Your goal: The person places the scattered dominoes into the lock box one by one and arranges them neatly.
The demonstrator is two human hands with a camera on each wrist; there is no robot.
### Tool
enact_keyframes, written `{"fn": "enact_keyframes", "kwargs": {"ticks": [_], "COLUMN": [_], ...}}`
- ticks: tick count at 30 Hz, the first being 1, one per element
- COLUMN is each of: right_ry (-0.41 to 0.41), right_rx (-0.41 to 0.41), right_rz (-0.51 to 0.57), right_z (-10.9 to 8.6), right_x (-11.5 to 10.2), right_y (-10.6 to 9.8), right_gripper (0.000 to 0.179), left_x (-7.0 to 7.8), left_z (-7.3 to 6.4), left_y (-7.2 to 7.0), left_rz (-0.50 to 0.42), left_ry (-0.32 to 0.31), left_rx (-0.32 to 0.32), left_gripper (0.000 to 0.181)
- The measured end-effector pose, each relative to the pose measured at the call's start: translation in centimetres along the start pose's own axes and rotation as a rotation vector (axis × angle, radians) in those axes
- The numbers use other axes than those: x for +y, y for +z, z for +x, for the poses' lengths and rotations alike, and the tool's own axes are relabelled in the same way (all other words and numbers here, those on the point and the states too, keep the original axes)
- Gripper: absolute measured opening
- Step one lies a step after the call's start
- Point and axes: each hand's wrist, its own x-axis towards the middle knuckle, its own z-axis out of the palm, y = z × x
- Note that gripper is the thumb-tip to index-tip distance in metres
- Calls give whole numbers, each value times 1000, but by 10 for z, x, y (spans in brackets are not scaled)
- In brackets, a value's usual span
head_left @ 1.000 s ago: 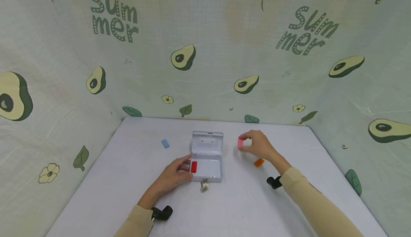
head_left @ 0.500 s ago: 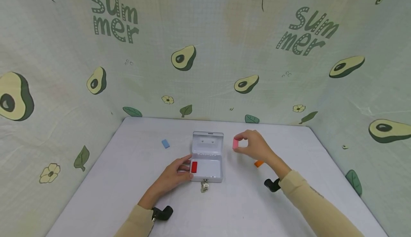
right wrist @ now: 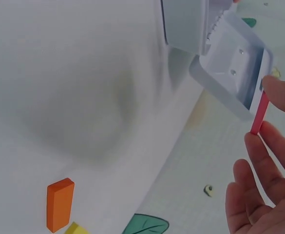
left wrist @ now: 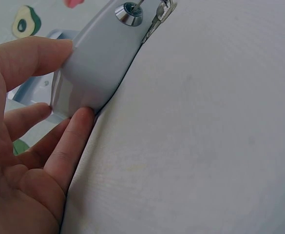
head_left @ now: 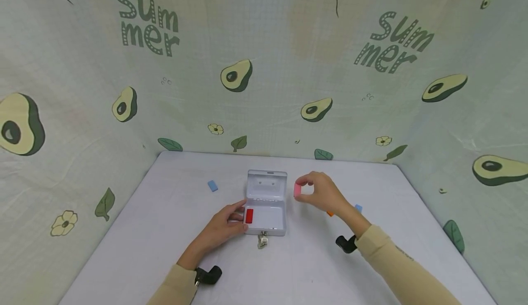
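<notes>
In right grip (head_left: 323,192): 1 pink block (head_left: 297,190).

Head view looks forward and down over the bench (head_left: 268,273); both wrist views, much nearer, share the box (left wrist: 96,68).

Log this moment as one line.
left hand: touching open box | right hand: pinching pink block | red block: in box | orange block: on table

Long beige sleeves (head_left: 402,266) end beside rounded black wrist cameras (head_left: 211,275).
</notes>
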Motion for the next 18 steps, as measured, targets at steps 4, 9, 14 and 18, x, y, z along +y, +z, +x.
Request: {"fn": "enact_keyframes", "kwargs": {"ticks": [4, 9, 14, 18], "right_ry": [-10, -1, 10, 4], "right_rx": [-3, -10, -24, -32], "right_rz": [2, 10, 34, 46], "right_z": [0, 0, -1, -3], "right_x": [-2, -6, -12, -17], "right_y": [4, 9, 15, 19], "right_gripper": [39, 39, 39, 39], "left_x": [-2, -3, -3, -3], "left_z": [0, 1, 1, 1], "left_y": [0, 0, 0, 1], "left_rz": [1, 0, -1, 7], "left_ry": [4, 7, 7, 5], "left_rx": [-1, -4, -1, 4], "left_gripper": [75, 75, 75, 75]}}
